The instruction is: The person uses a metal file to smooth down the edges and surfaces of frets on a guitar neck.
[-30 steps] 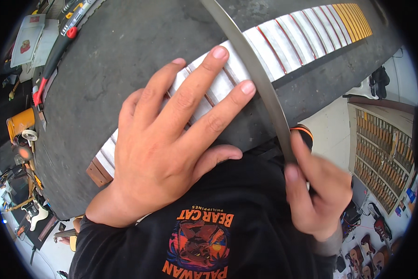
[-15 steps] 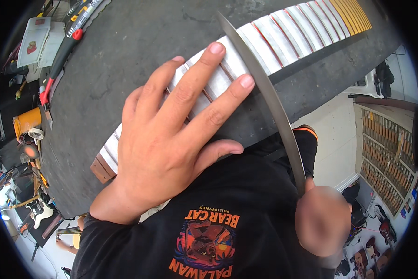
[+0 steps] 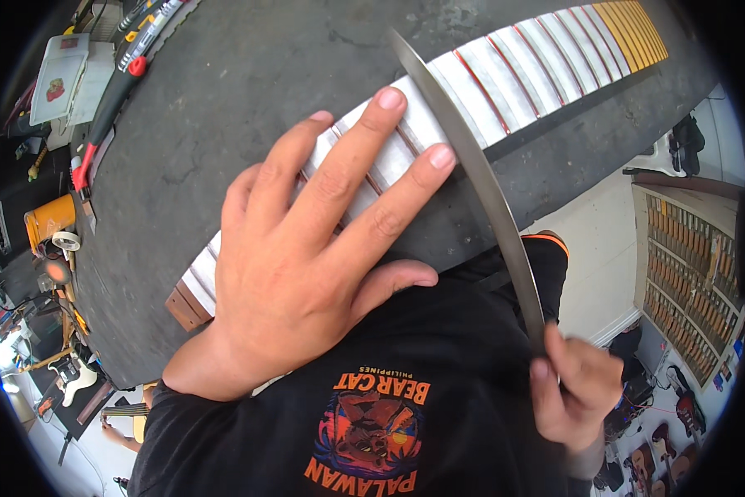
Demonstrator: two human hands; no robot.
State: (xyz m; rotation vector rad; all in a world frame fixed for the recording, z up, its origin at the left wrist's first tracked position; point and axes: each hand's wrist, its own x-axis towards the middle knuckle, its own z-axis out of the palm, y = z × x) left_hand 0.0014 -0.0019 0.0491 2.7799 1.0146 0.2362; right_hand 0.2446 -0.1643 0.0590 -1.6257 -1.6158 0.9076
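My right hand [image 3: 580, 389] has its grip round a metal bar [image 3: 487, 178] across the taped fretboard [image 3: 488, 91]; my left hand [image 3: 290, 257] lies spread wide. Work seems underway; remainder unclear.

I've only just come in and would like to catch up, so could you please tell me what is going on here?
A person is working with both hands at a black table. The left hand lies spread over a long guitar neck with silvery bands and a yellow far end. The right hand grips the near end of a long metal strip, which crosses the neck just right of the left hand's fingertips.
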